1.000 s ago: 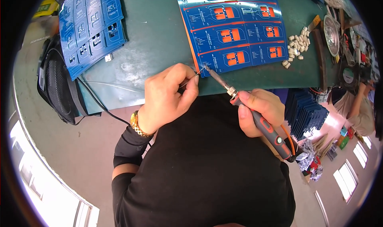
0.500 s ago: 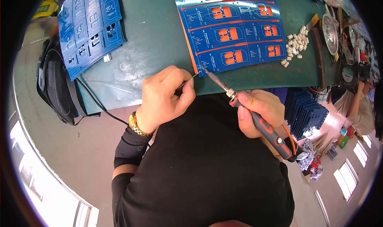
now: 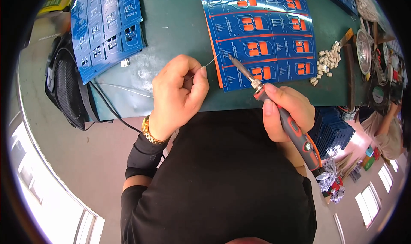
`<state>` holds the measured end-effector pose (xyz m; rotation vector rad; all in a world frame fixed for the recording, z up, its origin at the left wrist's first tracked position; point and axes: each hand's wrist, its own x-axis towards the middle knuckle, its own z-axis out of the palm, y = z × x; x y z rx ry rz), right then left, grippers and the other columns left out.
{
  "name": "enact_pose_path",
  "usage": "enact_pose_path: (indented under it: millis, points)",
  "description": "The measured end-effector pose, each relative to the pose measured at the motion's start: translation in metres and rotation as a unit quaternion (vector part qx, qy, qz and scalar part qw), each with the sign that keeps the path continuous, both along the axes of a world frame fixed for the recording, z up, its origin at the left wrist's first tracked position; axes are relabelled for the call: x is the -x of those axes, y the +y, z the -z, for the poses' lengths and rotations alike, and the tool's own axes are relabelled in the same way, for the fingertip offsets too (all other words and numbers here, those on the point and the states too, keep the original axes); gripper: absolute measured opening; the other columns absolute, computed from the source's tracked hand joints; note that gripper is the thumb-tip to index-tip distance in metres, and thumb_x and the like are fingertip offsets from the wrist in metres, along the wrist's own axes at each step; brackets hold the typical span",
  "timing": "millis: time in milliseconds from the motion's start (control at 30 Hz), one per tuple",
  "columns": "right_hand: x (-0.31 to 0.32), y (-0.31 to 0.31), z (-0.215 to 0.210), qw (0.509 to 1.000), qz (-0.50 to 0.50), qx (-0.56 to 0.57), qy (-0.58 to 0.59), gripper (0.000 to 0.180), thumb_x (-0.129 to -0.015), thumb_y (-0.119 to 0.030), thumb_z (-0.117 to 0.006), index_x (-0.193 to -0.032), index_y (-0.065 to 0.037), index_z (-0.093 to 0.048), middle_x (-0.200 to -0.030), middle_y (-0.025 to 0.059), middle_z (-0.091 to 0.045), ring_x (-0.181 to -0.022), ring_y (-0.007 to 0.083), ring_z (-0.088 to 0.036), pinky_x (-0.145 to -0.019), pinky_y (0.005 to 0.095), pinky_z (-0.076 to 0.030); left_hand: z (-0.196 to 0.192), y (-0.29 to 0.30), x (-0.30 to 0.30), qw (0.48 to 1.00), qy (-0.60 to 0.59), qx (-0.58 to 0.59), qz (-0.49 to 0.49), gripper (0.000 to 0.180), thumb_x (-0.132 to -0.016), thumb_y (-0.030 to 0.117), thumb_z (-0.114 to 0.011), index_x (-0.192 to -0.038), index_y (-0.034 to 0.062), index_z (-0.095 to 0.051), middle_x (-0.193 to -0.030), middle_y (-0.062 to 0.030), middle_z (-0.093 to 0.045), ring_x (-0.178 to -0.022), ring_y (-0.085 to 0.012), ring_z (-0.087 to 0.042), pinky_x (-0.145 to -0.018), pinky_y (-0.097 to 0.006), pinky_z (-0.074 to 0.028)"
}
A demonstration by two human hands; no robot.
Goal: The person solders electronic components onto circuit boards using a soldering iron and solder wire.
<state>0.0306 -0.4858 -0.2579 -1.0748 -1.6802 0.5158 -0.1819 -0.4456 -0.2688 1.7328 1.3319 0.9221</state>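
Observation:
My left hand pinches a thin solder wire whose end reaches toward the left edge of a blue circuit board panel with orange patches. My right hand grips a soldering iron with a red and black handle; its metal tip rests on the panel near the wire's end. The panel lies flat on the green table. A gold watch band circles my left wrist.
A second blue panel lies at the far left, over a black bag. A pile of small white parts sits right of the panel. A stack of blue boards and another person are at the right.
Wire and iron tip have stayed together at the panel's left edge, with the hands shifting only slightly. The view has moved a little.

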Motion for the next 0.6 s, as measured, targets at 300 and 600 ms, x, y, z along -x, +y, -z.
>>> enact_pose_path:
  millis: [300, 600]
  points:
    - [0.005, 0.0083, 0.003, 0.999, 0.018, 0.035, 0.035, 0.023, -0.072, 0.002, -0.067, -0.095, 0.003, -0.068, -0.061, 0.0072, -0.062, -0.043, 0.0152, -0.053, -0.044, 0.0244, -0.041, 0.0013, 0.0095, -0.0012, 0.999, 0.008, -0.014, 0.029, 0.01, -0.081, 0.0, -0.064, -0.076, 0.0026, -0.056, -0.066, -0.0036, -0.052, -0.049, -0.0103, -0.047, -0.046, -0.024, -0.038]
    - [-0.0024, 0.0048, 0.0037, 0.998, -0.007, 0.05, 0.035, 0.023, -0.073, 0.001, -0.066, -0.096, 0.003, -0.066, -0.064, 0.0073, -0.064, -0.045, 0.014, -0.055, -0.045, 0.0237, -0.042, 0.0017, 0.0078, 0.0006, 0.999, 0.03, -0.001, 0.042, 0.012, -0.079, 0.0, -0.064, -0.074, 0.0041, -0.054, -0.065, -0.0041, -0.051, -0.046, -0.0132, -0.046, -0.044, -0.028, -0.037]
